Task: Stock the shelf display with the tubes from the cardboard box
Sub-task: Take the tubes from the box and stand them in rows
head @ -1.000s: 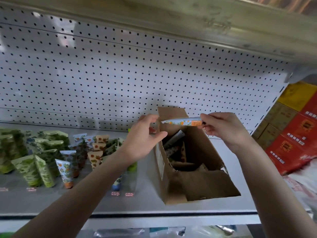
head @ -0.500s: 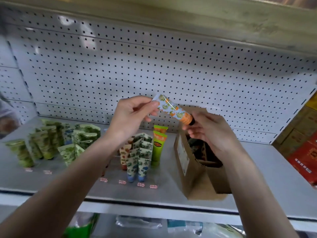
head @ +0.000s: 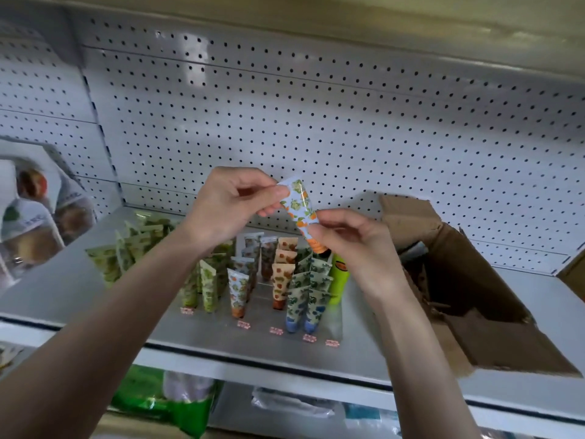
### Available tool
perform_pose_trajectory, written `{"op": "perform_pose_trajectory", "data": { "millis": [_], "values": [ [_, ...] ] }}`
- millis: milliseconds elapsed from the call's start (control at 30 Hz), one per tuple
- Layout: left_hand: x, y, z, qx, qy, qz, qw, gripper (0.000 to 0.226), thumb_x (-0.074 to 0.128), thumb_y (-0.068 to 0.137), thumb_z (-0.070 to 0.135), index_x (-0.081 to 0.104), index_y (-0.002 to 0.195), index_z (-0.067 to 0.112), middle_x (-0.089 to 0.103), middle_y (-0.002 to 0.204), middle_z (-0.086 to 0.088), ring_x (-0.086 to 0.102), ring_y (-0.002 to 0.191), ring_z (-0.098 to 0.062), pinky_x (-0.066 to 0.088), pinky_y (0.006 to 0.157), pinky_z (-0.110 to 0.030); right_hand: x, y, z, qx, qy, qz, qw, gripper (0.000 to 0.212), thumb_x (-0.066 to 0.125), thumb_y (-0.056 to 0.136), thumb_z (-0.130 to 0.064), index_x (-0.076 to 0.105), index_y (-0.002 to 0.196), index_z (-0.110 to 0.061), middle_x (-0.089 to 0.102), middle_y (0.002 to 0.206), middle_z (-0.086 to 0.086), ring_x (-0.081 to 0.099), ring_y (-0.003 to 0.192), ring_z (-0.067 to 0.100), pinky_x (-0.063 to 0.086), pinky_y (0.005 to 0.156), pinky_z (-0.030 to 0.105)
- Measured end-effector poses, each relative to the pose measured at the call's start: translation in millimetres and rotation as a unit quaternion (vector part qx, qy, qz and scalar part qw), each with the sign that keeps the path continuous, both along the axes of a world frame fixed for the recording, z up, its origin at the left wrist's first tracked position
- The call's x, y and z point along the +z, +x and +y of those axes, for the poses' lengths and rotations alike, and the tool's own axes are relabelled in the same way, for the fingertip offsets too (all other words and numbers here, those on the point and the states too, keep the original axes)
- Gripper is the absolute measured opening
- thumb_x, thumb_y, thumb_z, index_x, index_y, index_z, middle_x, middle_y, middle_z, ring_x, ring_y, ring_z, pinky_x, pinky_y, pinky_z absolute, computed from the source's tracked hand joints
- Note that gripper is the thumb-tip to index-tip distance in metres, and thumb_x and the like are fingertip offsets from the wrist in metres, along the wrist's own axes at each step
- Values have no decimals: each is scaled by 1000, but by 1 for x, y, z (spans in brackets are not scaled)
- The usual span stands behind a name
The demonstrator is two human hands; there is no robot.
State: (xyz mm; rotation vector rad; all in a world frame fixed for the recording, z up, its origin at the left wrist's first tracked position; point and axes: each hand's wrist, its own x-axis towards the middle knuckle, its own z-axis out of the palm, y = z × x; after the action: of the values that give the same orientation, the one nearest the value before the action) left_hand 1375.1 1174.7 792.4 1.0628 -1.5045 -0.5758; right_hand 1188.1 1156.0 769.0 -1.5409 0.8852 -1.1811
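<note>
A small white tube (head: 300,206) printed with orange and green fruit, orange cap downward, hangs in the air above the shelf. My left hand (head: 228,205) pinches its flat crimped top end. My right hand (head: 351,239) pinches its lower end near the cap. Below them, rows of patterned tubes (head: 278,274) stand cap-down on the grey shelf (head: 79,289). The open cardboard box (head: 468,280) lies on the shelf to the right of my right hand, its inside dark.
A white pegboard wall (head: 316,122) backs the shelf. A tall bright green tube (head: 338,280) stands at the right end of the rows. Green-leaf tubes (head: 126,248) stand further left. Price tags (head: 275,330) line the shelf front. Packaged goods lie on the lower shelf (head: 285,403).
The tube came out from above the box and moved left over the display rows, turning from level to nearly upright. My left hand took hold of its top end. The view shifted left.
</note>
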Motion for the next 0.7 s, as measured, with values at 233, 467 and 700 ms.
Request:
{"op": "perform_pose_trajectory", "data": {
  "millis": [233,467,700],
  "values": [
    [-5,28,7,-4,28,-8,1000,7,72,74,14,72,78,8,70,65,-4,62,58,-11,53,59,-18,-18,39,11,-20,-40,10,999,22,75,74,-4,71,89,-20,73,85,-2,66,81,14,54,77,26],
    [-16,44,1,-4,35,-19,999,3,73,72,13,71,74,12,68,59,7,60,55,-8,54,58,-20,-26,63,7,-58,-60,39,996,28,72,79,-4,68,79,-31,70,74,-20,64,72,1,53,76,20],
    [-25,54,-19,38,30,-103,994,7,78,73,17,73,77,17,72,74,1,68,69,-9,55,74,-29,-33,76,-7,-86,-30,46,995,12,71,81,-11,72,91,-17,71,82,3,66,74,17,57,80,40]
  ]
}}
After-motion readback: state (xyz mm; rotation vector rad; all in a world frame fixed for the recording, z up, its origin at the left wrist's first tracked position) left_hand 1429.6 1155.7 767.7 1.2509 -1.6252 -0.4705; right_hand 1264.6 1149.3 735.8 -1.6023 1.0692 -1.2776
